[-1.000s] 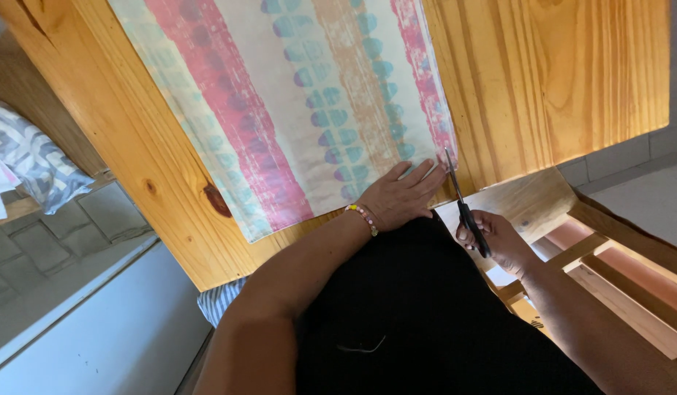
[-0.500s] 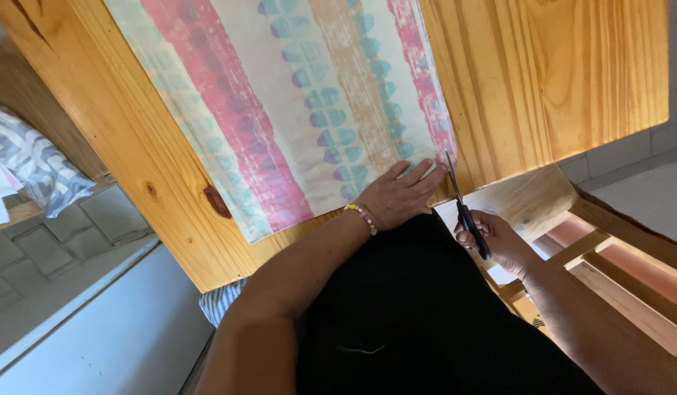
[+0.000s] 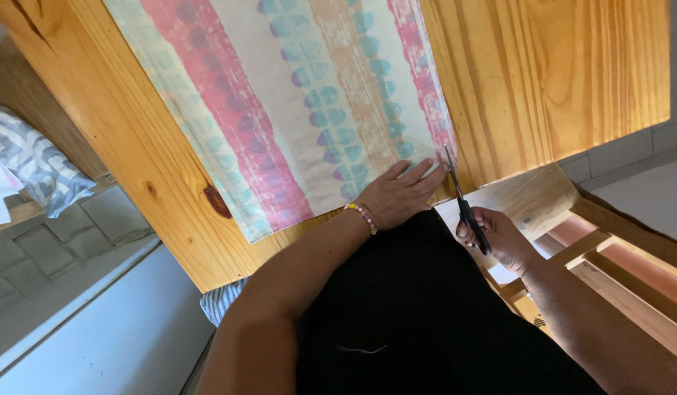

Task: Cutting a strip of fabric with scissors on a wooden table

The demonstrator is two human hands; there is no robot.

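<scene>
Fabric: printed cloth (image 3: 302, 110) with pink, cream, tan and teal-dotted stripes, spread flat on the pale pine table (image 3: 558, 73), running from the top of the frame down to its centre.
Left hand: my left hand (image 3: 401, 194) lies palm-down on the cloth's lower right corner, fingers (image 3: 426, 172) spread and pressing it flat, gripping nothing; a beaded bracelet (image 3: 362, 217) sits on the wrist.
Right hand: my right hand (image 3: 496, 234), right of centre, has its fingers curled through the handles of the black-handled scissors (image 3: 464, 205).
Scissors: blades point up at the cloth's right edge, just beside my left fingertips; they look nearly closed.
Progress: I judge cutting is barely begun, since no severed strip shows and the rest of the cloth looks whole.
Surroundings: wooden frame pieces (image 3: 631, 285) at lower right.
</scene>
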